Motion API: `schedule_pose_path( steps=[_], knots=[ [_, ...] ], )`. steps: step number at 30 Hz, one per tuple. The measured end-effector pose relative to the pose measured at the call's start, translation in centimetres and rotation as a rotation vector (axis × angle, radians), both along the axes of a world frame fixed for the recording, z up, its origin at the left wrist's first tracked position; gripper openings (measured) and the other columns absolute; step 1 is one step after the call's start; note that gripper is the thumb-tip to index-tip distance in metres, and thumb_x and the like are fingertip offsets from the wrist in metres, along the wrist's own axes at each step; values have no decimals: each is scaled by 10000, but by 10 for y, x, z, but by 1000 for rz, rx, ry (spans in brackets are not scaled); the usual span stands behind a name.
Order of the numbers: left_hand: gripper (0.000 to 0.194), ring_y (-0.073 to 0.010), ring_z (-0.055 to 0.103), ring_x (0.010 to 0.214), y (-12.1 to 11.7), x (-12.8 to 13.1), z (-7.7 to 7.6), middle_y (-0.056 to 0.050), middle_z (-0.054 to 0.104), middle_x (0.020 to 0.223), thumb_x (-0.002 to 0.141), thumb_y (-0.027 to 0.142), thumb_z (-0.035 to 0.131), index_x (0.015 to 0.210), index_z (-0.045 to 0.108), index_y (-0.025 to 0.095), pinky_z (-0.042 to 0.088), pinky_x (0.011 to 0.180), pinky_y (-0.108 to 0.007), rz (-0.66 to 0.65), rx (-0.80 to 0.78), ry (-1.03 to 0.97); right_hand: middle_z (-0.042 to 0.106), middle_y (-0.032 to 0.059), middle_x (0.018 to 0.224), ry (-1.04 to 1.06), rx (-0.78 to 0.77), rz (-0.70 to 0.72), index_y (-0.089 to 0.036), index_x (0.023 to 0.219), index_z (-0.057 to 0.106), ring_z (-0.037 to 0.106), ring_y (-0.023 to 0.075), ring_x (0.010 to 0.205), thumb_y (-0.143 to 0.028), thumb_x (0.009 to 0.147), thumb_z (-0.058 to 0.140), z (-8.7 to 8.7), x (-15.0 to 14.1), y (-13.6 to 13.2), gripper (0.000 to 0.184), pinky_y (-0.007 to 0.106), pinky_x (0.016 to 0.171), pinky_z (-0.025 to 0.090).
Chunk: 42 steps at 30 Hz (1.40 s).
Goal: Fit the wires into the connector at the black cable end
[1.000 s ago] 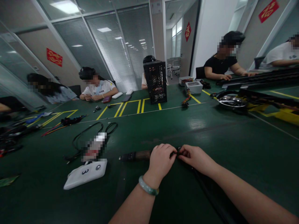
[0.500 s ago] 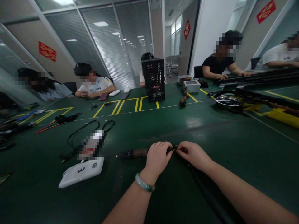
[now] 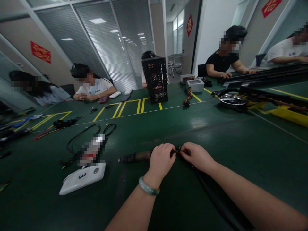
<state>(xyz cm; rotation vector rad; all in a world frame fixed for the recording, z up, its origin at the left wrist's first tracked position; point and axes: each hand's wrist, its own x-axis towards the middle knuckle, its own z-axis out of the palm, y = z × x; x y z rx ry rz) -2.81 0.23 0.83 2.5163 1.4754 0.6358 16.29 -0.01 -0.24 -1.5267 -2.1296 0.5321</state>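
My left hand [image 3: 162, 158], with a pale green bangle [image 3: 149, 187] on its wrist, is closed in a pinch at a small dark piece [image 3: 178, 150]. The fingertips of my right hand [image 3: 196, 157] pinch the same piece from the other side. What the piece is cannot be made out, as the fingers cover most of it. An electric screwdriver [image 3: 141, 156] lies on the green table with its bit pointing left. Its rear end is hidden behind my left hand. From under my right hand a thick black cable [image 3: 209, 192] runs down toward the table's near edge.
Left of my hands lie a white device marked 3 [image 3: 83, 178] and a looped black cord [image 3: 110, 129]. A black computer case [image 3: 155, 80] stands at the far side, with power supplies [image 3: 195, 86] beside it. Several people sit around the table. A shiny round dish [image 3: 232, 100] lies right.
The view has shifted slightly, so the room sits a little further left. Both hands stay together at the small dark piece, with only slight finger movement.
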Motion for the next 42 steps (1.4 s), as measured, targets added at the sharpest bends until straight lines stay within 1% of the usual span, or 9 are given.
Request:
schedule_pose_path(
  steps=[7, 13, 20, 25, 33, 35, 38, 40, 42],
  knots=[
    [141, -182, 570, 956, -1, 0, 5, 24, 645, 1013, 851, 155, 594, 950, 606, 255, 417, 818, -337, -60, 6, 12, 616, -5, 790, -6, 34, 65, -216, 853, 648, 574, 157, 754, -257, 867, 585, 2, 0, -1, 77, 275, 689, 405],
    [160, -197, 578, 941, 0, 0, 2, 13, 646, 978, 836, 252, 668, 974, 586, 246, 425, 825, -355, -19, -3, 2, 601, 3, 816, 0, 63, 66, -211, 853, 640, 573, 159, 770, -236, 877, 574, 2, -2, -2, 75, 279, 697, 413],
    [107, -189, 574, 967, 1, 0, 1, 22, 644, 995, 848, 195, 643, 922, 581, 242, 426, 847, -346, -31, 10, 0, 550, 36, 1011, -64, 107, 36, -216, 939, 642, 582, 161, 815, -234, 909, 549, 1, -8, -4, 99, 285, 739, 449],
    [105, -191, 573, 988, 0, 0, 3, 11, 646, 1029, 867, 156, 595, 934, 588, 237, 429, 855, -349, -39, 4, 9, 630, 23, 935, -144, 40, -4, -226, 952, 611, 608, 184, 824, -237, 935, 516, 1, -13, -5, 97, 294, 731, 433],
    [79, -198, 575, 975, 1, 0, 2, 10, 647, 1012, 860, 221, 638, 928, 603, 242, 429, 849, -359, -35, 7, 22, 672, -6, 883, -10, -13, -5, -237, 910, 619, 624, 180, 835, -275, 919, 555, -1, -11, -2, 75, 303, 765, 423],
    [64, -199, 575, 972, 1, 0, 2, 5, 647, 1006, 868, 217, 626, 924, 605, 240, 431, 847, -360, -34, 4, 23, 672, -6, 882, 37, -34, -31, -243, 1018, 606, 628, 180, 830, -276, 912, 560, -3, -12, -1, 120, 297, 748, 428],
    [53, -200, 573, 974, 0, 1, 2, -1, 649, 1004, 882, 195, 597, 919, 602, 232, 431, 851, -365, -31, 4, 16, 672, 4, 897, 93, -78, -87, -249, 1256, 507, 630, 188, 824, -281, 899, 572, -5, -13, -1, 364, 282, 693, 438],
    [58, -200, 573, 968, 0, 2, 2, 2, 648, 994, 877, 183, 598, 908, 598, 231, 431, 848, -368, -24, 4, 9, 676, 9, 906, 95, -102, -100, -255, 1291, 497, 631, 196, 831, -299, 901, 566, -5, -14, 0, 399, 280, 678, 439],
    [79, -199, 575, 952, 0, 2, 1, 4, 645, 977, 864, 179, 611, 918, 592, 234, 434, 836, -366, -9, 4, 4, 683, 10, 908, 91, -118, -93, -259, 1261, 536, 635, 199, 844, -316, 906, 559, -4, -15, 0, 360, 281, 686, 440]
  ],
)
